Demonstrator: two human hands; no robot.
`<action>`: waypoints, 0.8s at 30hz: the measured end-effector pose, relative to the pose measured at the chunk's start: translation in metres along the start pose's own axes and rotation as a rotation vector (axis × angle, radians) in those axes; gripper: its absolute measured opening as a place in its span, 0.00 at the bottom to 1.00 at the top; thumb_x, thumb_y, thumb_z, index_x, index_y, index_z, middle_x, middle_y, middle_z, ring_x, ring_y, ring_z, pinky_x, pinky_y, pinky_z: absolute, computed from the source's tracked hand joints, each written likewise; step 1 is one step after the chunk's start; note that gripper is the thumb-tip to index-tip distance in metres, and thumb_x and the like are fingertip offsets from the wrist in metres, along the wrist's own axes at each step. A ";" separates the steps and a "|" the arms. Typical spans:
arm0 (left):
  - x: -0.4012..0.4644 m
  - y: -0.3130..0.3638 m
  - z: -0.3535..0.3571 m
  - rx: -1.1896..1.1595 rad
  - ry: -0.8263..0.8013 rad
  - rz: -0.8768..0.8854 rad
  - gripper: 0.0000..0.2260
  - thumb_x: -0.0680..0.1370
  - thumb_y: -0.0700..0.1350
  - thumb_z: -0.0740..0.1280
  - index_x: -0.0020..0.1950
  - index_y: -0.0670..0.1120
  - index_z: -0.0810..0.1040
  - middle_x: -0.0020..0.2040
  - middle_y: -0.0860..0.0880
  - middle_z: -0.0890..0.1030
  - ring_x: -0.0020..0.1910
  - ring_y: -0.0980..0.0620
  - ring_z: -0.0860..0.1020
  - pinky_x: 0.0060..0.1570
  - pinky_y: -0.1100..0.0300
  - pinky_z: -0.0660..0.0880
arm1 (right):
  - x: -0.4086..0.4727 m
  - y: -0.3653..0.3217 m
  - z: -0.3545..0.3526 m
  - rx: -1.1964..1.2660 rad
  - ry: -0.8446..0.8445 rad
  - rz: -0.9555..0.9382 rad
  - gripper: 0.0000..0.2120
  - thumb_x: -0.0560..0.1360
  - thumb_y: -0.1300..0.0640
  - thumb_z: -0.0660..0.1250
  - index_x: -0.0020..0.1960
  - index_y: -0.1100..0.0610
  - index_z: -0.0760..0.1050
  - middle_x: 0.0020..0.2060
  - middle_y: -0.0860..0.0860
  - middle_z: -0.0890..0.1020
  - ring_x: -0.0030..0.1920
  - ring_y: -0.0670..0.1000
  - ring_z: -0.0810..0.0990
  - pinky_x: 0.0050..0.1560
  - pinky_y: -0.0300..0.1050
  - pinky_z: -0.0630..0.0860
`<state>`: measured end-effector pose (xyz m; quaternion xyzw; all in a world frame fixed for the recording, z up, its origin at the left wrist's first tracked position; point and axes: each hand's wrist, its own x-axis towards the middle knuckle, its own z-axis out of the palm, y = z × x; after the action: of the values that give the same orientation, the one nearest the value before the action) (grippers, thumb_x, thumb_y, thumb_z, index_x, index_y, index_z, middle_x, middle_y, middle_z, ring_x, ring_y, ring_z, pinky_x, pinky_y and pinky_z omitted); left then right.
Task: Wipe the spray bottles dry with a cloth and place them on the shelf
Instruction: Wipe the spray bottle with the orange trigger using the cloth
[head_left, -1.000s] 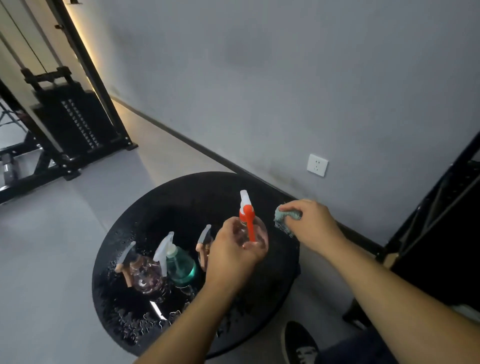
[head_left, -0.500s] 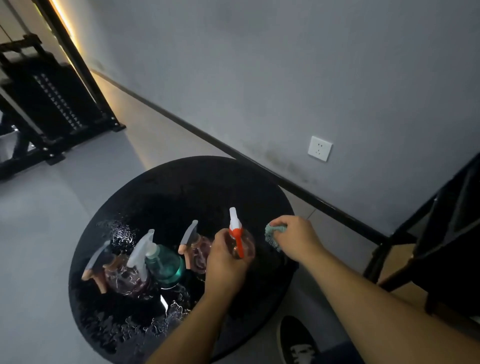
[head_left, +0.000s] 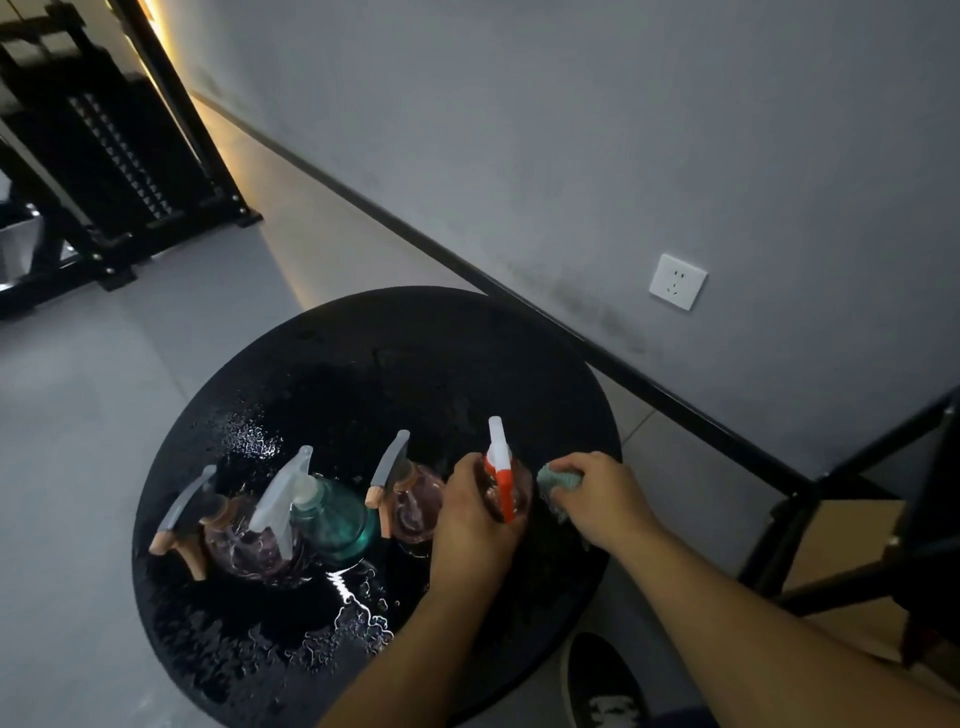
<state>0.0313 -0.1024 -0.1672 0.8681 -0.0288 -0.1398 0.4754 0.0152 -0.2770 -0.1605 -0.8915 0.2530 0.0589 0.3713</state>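
Head view, looking down on a round black table (head_left: 363, 364) whose surface carries water droplets and small puddles. Left hand (head_left: 475, 519): fingers wrapped around the body of a clear spray bottle with an orange-and-white trigger head (head_left: 500, 470), which stands upright near the table's right edge. Right hand (head_left: 602, 499): fingers clenched on a bunched teal cloth (head_left: 557, 480), pressed against the right side of that bottle. Three further spray bottles stand upright in a row to the left, well apart from the hands: a pinkish clear bottle with a grey-and-tan trigger (head_left: 410, 501), just beside the left hand; a teal-green bottle with a translucent white trigger (head_left: 332, 519); and, outermost, a second pinkish clear bottle with a grey-and-tan trigger (head_left: 228, 540), touching or nearly touching the teal-green one. Background: grey wall with a white wall socket (head_left: 677, 281), black baseboard, and a black weight-stack machine (head_left: 104, 150) at upper left. Black shelf frame (head_left: 857, 493) at the right edge. Dark shoe (head_left: 602, 686) on the floor below the table.
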 end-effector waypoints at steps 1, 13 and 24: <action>0.001 -0.002 0.001 0.016 0.005 0.008 0.34 0.73 0.48 0.81 0.71 0.64 0.65 0.64 0.58 0.79 0.62 0.57 0.80 0.63 0.54 0.81 | 0.000 0.000 0.001 0.002 -0.020 0.003 0.17 0.78 0.59 0.71 0.66 0.48 0.80 0.63 0.47 0.75 0.58 0.48 0.78 0.55 0.43 0.80; -0.028 0.017 -0.026 0.141 0.083 0.052 0.39 0.75 0.50 0.79 0.82 0.53 0.64 0.74 0.53 0.75 0.74 0.51 0.75 0.72 0.51 0.75 | -0.020 -0.025 -0.017 -0.015 -0.017 -0.083 0.21 0.77 0.59 0.73 0.69 0.50 0.77 0.66 0.48 0.76 0.63 0.49 0.77 0.63 0.46 0.78; -0.077 0.061 -0.115 0.465 0.076 0.300 0.29 0.82 0.41 0.68 0.82 0.51 0.63 0.82 0.52 0.66 0.77 0.52 0.71 0.65 0.64 0.70 | -0.050 -0.057 -0.048 0.049 -0.035 -0.180 0.26 0.74 0.54 0.78 0.70 0.47 0.76 0.67 0.46 0.78 0.66 0.47 0.76 0.64 0.43 0.72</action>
<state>-0.0060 -0.0277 -0.0413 0.9445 -0.1705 -0.0249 0.2797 -0.0038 -0.2560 -0.0753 -0.9001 0.1666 0.0348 0.4010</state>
